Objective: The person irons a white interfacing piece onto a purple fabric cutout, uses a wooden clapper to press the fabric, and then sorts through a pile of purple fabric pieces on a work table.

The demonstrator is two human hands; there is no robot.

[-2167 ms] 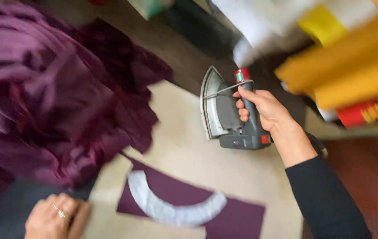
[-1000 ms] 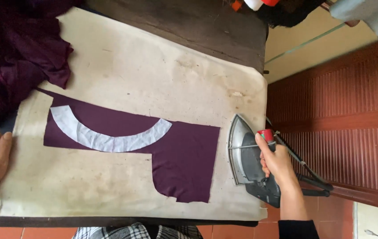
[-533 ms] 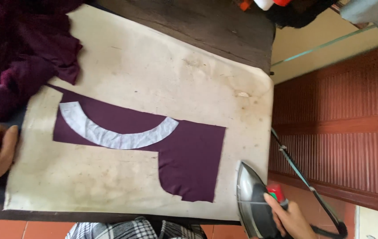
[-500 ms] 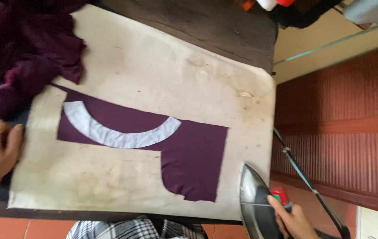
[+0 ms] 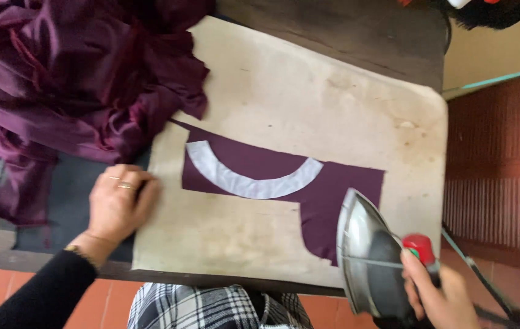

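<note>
The right hand (image 5: 440, 295) is closed around the handle of the iron (image 5: 366, 259), which stands tilted over the lower right corner of the purple fabric piece (image 5: 327, 201). The iron's long axis runs up and down the view, tip pointing up. The left hand (image 5: 117, 204) lies flat and open on the pad's (image 5: 309, 91) left edge, holding nothing.

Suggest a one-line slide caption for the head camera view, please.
Right hand lifts an iron over a purple fabric piece while left hand rests on the pressing cloth edge.
</note>
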